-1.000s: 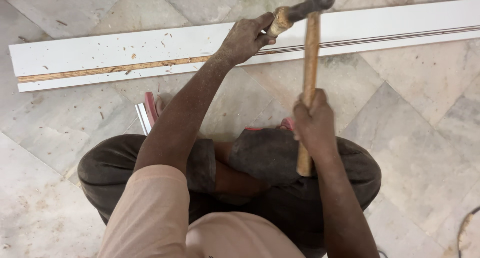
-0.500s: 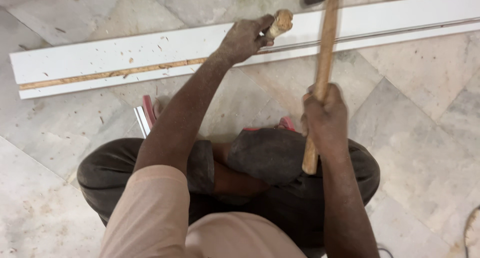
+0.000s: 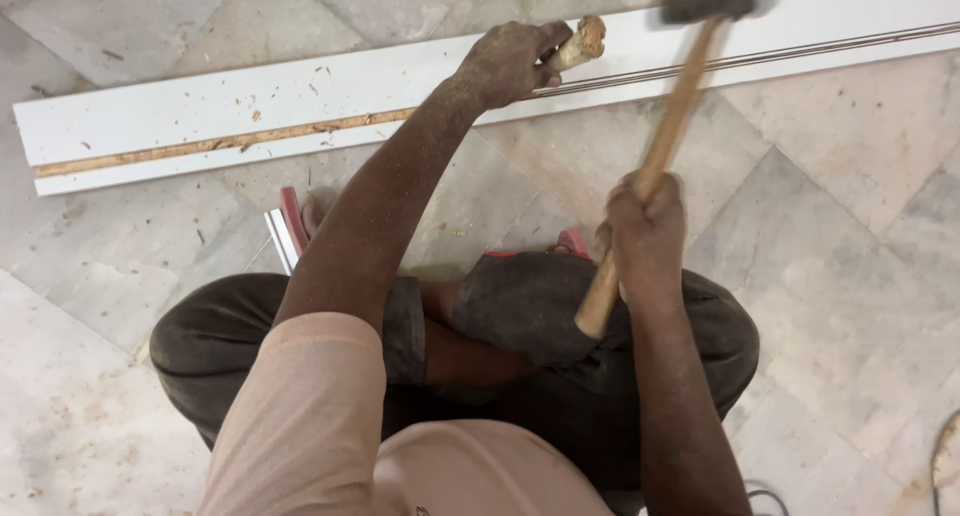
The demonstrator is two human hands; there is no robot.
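A person sits cross-legged on a grey marble floor (image 3: 830, 276), seen from above their own head. A long white board (image 3: 300, 106) lies flat on the floor in front of their knees, running from the left side across to the far right corner of the view. A narrow groove runs along the board's length; on the left stretch it shows raw brown wood, with chips and dust scattered beside it, while to the right it is a thin dark line.

The left hand (image 3: 505, 64) reaches forward, closed around a chisel with a worn wooden handle (image 3: 578, 46). The handle's battered end sticks out past the fingers, pointing up and to the right, apparently so it stays exposed for a blow. The chisel's tip is hidden under the hand, so its exact contact with the groove cannot be seen.

The right hand (image 3: 645, 238) grips a hammer (image 3: 655, 161) by the lower part of its long wooden shaft, a hold that gives a fuller swing. The dark hammer head is raised near the top edge of the view, blurred, above the board and just right of the chisel handle, not touching it.

Red sandals (image 3: 292, 218) show by the knees.
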